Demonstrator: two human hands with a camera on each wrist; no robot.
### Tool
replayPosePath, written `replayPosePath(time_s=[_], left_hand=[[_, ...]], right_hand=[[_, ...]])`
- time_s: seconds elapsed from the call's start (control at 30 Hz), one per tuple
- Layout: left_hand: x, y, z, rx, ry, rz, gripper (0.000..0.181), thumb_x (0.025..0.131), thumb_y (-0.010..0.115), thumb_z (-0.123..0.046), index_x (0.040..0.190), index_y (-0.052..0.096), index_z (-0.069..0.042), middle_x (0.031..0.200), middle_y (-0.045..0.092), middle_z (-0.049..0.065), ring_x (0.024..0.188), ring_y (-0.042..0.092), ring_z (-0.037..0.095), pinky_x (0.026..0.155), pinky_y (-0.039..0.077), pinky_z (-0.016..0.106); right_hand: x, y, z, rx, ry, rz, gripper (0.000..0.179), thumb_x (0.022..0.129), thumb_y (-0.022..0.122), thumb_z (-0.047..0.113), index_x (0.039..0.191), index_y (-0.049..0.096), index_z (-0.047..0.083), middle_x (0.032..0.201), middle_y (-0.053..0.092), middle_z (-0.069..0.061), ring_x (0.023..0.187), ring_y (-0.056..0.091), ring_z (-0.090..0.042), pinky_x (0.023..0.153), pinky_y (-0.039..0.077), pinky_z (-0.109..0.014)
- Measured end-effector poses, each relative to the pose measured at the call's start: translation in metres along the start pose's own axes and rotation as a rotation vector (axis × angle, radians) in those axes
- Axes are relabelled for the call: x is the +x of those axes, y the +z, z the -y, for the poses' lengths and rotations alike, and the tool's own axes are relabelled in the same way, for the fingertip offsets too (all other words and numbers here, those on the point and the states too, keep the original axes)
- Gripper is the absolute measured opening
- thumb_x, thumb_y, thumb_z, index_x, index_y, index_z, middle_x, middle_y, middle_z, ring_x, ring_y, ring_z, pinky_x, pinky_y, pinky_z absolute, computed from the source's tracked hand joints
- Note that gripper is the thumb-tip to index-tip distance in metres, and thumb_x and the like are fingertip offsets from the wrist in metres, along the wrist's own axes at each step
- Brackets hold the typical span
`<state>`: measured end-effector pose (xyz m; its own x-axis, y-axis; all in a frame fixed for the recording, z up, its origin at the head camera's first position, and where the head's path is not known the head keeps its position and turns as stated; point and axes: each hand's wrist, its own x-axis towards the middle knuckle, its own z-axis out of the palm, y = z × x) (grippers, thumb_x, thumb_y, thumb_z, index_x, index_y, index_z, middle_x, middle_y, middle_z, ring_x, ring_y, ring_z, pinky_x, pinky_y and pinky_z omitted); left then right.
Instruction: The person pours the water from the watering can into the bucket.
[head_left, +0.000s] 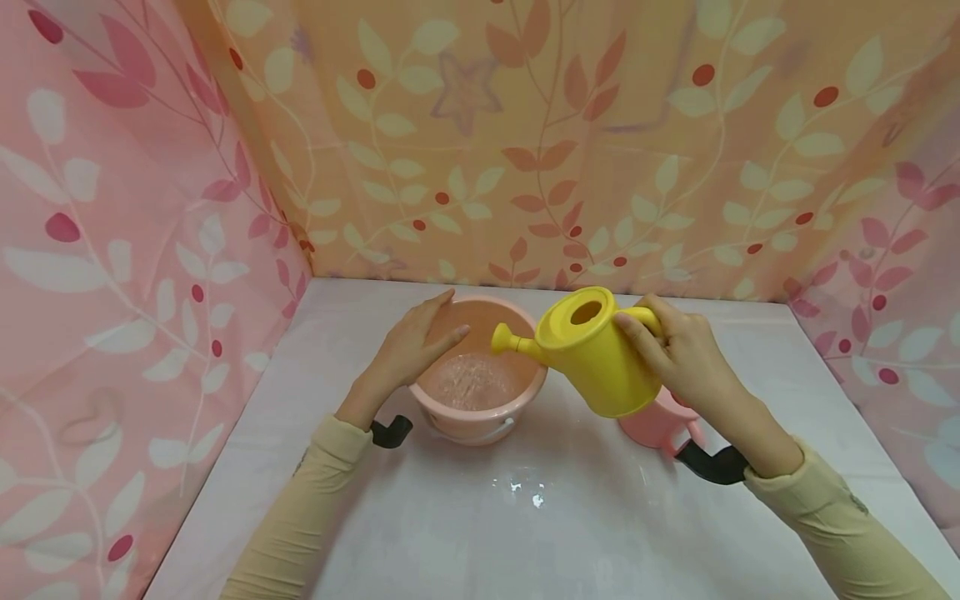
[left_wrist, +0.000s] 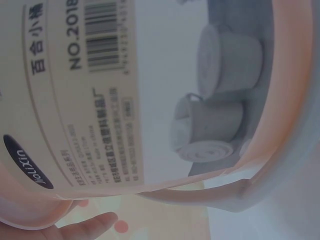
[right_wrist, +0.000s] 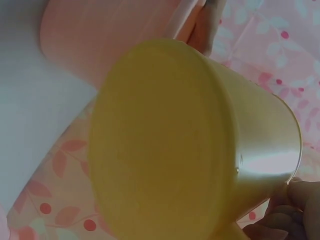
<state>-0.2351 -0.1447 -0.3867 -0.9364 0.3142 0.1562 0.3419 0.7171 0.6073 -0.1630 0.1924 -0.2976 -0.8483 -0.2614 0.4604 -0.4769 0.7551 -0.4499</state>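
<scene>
In the head view my right hand (head_left: 686,350) grips the handle of a yellow watering can (head_left: 607,367), tilted to the left. Its spout hangs above the right part of a peach-pink bucket (head_left: 468,425) that holds rippled water (head_left: 472,382). My left hand (head_left: 412,346) rests at the bucket's left rim, its straight thumb over the opening. The left wrist view shows the bucket's printed label (left_wrist: 110,100) and a straight finger at the lower left. The can's yellow base fills much of the right wrist view, with my fingers (right_wrist: 285,215) at its handle.
Partly hidden behind the can and right hand, a pink vessel with a handle (head_left: 652,425) stands on the white tabletop (head_left: 465,525). Small puddles (head_left: 525,490) lie in front of the bucket. Leaf-patterned cloth (head_left: 480,167) surrounds the table at the back and sides.
</scene>
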Motion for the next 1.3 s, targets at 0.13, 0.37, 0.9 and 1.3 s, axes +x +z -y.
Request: replayPosePath(time_s=[0.13, 0.37, 0.9, 1.3], left_hand=[[0.0001, 0.0001, -0.0003, 0.004, 0.004, 0.002, 0.077, 0.085, 0.039, -0.07, 0.148, 0.022, -0.028, 0.148, 0.034, -0.002, 0.137, 0.028, 0.023, 0.107, 0.027, 0.051], [0.0002, -0.001, -0.0019, 0.009, 0.005, 0.004, 0.076, 0.086, 0.039, -0.069, 0.148, 0.022, -0.028, 0.148, 0.034, -0.002, 0.137, 0.028, 0.023, 0.107, 0.027, 0.051], [0.0, 0.0011, -0.0003, 0.011, -0.002, -0.001, 0.077, 0.085, 0.039, -0.07, 0.148, 0.022, -0.028, 0.148, 0.033, -0.002, 0.137, 0.028, 0.025, 0.107, 0.027, 0.052], [0.0012, 0.001, -0.0008, 0.02, -0.002, 0.009, 0.076, 0.086, 0.039, -0.068, 0.148, 0.022, -0.027, 0.148, 0.033, 0.0, 0.136, 0.028, 0.027, 0.106, 0.027, 0.053]], right_hand=[[-0.0004, -0.0002, -0.0002, -0.003, -0.002, 0.003, 0.021, 0.092, 0.058, 0.025, 0.081, 0.05, 0.009, 0.059, 0.041, 0.001, 0.052, 0.042, -0.013, 0.047, 0.038, -0.022], [-0.0005, -0.001, 0.0012, -0.006, -0.001, 0.004, 0.022, 0.092, 0.058, 0.026, 0.081, 0.049, 0.009, 0.059, 0.041, 0.001, 0.052, 0.042, -0.014, 0.047, 0.038, -0.022], [0.0005, -0.0016, 0.003, -0.013, -0.016, 0.006, 0.023, 0.092, 0.058, 0.026, 0.081, 0.046, 0.009, 0.058, 0.038, 0.001, 0.05, 0.04, -0.014, 0.046, 0.036, -0.021], [0.0014, -0.0016, 0.0012, -0.015, -0.005, 0.021, 0.025, 0.093, 0.056, 0.027, 0.082, 0.044, 0.009, 0.059, 0.039, -0.001, 0.051, 0.042, -0.015, 0.046, 0.038, -0.022]])
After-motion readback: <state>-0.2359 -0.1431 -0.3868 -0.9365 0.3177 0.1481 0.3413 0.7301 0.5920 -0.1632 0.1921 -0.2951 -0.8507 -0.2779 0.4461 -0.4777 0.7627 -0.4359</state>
